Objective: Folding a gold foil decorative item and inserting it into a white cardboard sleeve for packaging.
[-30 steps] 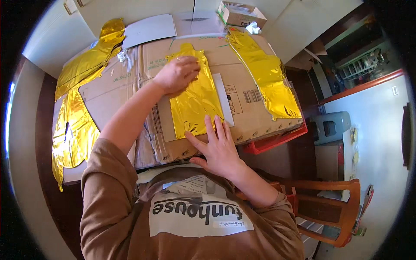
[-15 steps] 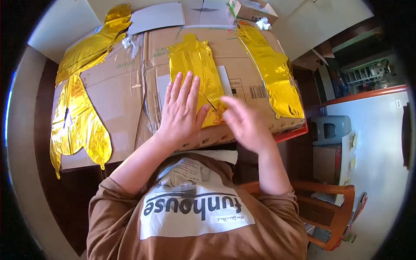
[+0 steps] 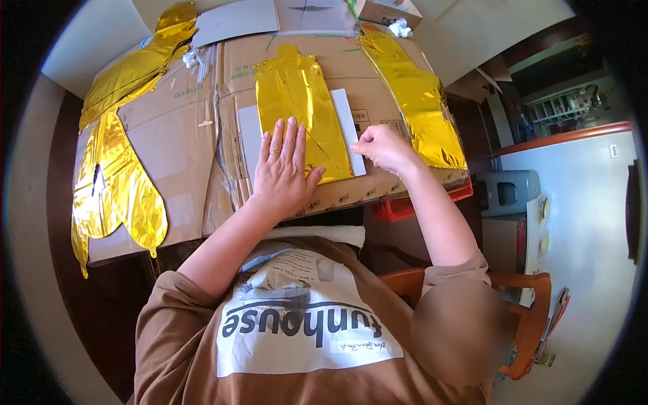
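Left hand (image 3: pixel 285 174): laid palm down over the near left part of the white card (image 3: pixel 345 121) and the foil on it; fingers straight and nearly together, thumb out to the side.
Right hand (image 3: pixel 388 150): thumb and fingertips drawn together at the white card's right edge; whether they pinched card, foil or nothing could not be told, the tips being small in view.
Central gold foil (image 3: pixel 297 94): one piece, lying on the white card, its tabbed far end running past the card's far edge; card visible to both sides.
Side gold foils: one group (image 3: pixel 131 162) well to the left of the white card, one piece (image 3: pixel 412 94) to its right.
Cardboard (image 3: pixel 169 135): brown, spread beneath the white card.
Foil hazard: a pull by the right hand against the left hand's pressure could have wrinkled or torn the thin sheet.
Card hazard: a sideways tug on its right edge could have slid it out of line under the foil.
Right hand, change: half a second earlier, blurred with fingers loose over the foil's near right corner; now closed at the white card's edge.
Foil, change: dark fold near that corner reduced to a faint line.
Left hand, change: none in posture; flat in both.
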`<state>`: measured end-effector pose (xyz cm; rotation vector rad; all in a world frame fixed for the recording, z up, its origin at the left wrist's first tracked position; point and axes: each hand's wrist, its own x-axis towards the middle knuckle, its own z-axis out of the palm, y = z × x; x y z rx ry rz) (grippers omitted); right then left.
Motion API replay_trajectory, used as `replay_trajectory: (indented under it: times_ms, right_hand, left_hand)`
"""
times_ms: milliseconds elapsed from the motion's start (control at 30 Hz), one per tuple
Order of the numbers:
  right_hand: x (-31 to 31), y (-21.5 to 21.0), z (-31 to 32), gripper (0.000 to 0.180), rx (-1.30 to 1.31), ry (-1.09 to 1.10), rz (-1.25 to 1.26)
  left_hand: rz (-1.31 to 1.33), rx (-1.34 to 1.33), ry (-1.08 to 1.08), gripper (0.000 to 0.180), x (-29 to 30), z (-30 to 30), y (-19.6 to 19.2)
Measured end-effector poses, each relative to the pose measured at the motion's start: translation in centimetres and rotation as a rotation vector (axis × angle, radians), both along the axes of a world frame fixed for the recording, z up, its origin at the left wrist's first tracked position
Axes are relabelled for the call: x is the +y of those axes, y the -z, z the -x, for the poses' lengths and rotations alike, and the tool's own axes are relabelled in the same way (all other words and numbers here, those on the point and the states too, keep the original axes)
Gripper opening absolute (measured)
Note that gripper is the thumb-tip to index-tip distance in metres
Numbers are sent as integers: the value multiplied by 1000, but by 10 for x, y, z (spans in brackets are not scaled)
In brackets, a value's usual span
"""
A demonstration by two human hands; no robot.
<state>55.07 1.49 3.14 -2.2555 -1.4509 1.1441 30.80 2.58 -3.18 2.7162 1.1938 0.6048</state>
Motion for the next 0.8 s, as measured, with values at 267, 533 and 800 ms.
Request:
replay_trajectory:
  times_ms: [267, 533, 800]
  right_hand:
    - [-14, -11, -119, 23, -399, 251, -400]
    - [-159, -89, -131, 8, 337, 343, -358]
    - [-136, -11, -51, 10, 572, 244, -2]
  left_hand:
    - [13, 36, 15, 81, 1, -1, -6]
    - [57, 33, 4, 78, 2, 1, -3]
    - [67, -32, 31, 75, 8, 0, -2]
